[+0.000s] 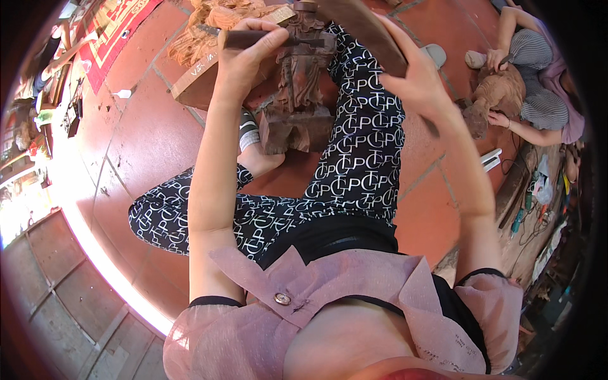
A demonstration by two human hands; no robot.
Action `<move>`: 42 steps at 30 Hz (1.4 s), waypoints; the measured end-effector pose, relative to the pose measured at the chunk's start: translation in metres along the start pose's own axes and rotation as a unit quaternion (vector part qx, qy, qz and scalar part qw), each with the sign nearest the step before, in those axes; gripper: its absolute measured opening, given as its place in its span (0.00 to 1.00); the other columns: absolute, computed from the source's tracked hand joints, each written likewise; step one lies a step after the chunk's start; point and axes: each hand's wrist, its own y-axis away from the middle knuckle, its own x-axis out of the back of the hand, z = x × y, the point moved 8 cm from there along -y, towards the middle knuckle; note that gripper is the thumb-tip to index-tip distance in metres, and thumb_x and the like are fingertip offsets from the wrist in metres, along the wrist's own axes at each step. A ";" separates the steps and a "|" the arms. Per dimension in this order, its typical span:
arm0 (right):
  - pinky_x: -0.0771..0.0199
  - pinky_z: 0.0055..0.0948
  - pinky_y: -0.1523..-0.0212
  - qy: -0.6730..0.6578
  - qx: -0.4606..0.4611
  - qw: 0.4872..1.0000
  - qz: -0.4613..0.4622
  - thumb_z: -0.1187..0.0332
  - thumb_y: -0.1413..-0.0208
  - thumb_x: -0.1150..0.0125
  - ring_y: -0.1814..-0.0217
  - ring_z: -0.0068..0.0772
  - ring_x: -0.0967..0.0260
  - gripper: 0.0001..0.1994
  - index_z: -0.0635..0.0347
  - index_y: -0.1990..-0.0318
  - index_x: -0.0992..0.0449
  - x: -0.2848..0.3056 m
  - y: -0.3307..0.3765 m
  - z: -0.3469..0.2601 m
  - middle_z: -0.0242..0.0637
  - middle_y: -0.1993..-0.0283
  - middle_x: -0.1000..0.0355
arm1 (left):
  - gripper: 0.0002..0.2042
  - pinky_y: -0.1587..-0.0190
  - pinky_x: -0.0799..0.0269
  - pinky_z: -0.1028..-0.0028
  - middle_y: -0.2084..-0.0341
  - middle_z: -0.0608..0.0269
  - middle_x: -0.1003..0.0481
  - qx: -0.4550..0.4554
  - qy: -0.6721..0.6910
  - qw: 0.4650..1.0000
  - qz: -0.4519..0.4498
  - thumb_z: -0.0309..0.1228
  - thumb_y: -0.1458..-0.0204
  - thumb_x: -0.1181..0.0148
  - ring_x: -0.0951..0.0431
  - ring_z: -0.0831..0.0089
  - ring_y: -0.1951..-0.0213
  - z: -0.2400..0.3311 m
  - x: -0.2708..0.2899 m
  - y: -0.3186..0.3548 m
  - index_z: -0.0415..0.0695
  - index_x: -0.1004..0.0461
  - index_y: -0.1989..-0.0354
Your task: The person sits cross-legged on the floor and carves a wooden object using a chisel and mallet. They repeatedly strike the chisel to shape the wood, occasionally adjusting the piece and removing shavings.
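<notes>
Left hand (244, 54) grips a dark slim chisel handle (253, 39) against the brown carved wooden figure (297, 82); right hand (411, 79) clasps a long dark wooden mallet (364, 28).

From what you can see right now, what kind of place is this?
Probably a wood-carving workshop with a tiled floor. The person's left hand holds a chisel at a dark carved wooden figure, another person sits carving a pale figure, and hand tools lie nearby.

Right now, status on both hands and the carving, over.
Left hand grips chisel on wooden statue. Right hand holds wooden mallet. Another person carving nearby.
</notes>
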 end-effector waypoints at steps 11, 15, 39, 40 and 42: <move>0.28 0.27 0.75 -0.418 -0.326 0.843 0.090 0.80 0.56 0.39 0.74 0.28 0.30 0.25 0.64 0.48 0.36 -0.052 0.131 0.096 0.37 0.64 0.30 | 0.16 0.59 0.25 0.63 0.64 0.57 0.22 -0.156 -0.439 0.861 -0.205 0.38 0.49 0.35 0.20 0.58 0.61 -0.058 -0.133 0.033 0.44 0.27 0.56; 0.27 0.28 0.74 -0.430 -0.327 0.834 0.110 0.79 0.54 0.40 0.72 0.29 0.29 0.22 0.63 0.49 0.35 -0.055 0.134 0.097 0.37 0.61 0.30 | 0.15 0.60 0.26 0.61 0.64 0.57 0.24 -0.145 -0.440 0.856 -0.231 0.39 0.48 0.35 0.21 0.55 0.61 -0.074 -0.144 0.035 0.44 0.27 0.57; 0.27 0.27 0.78 -0.417 -0.342 0.830 0.141 0.78 0.52 0.41 0.77 0.28 0.30 0.19 0.62 0.51 0.37 -0.053 0.125 0.100 0.38 0.67 0.31 | 0.10 0.56 0.38 0.65 0.72 0.66 0.31 -0.325 -0.512 0.757 -0.242 0.29 0.58 0.35 0.30 0.63 0.64 -0.057 -0.105 0.049 0.49 0.24 0.65; 0.27 0.27 0.79 -0.420 -0.338 0.830 0.141 0.78 0.52 0.41 0.77 0.28 0.30 0.20 0.62 0.51 0.37 -0.053 0.125 0.100 0.38 0.67 0.31 | 0.10 0.56 0.38 0.64 0.72 0.65 0.31 -0.324 -0.506 0.764 -0.234 0.29 0.59 0.35 0.30 0.62 0.64 -0.056 -0.102 0.052 0.49 0.25 0.65; 0.27 0.27 0.79 -0.428 -0.332 0.828 0.143 0.78 0.52 0.41 0.77 0.28 0.30 0.20 0.62 0.50 0.37 -0.054 0.126 0.100 0.37 0.67 0.31 | 0.11 0.56 0.38 0.63 0.71 0.63 0.32 -0.315 -0.482 0.783 -0.235 0.28 0.61 0.35 0.30 0.60 0.63 -0.054 -0.098 0.060 0.48 0.27 0.66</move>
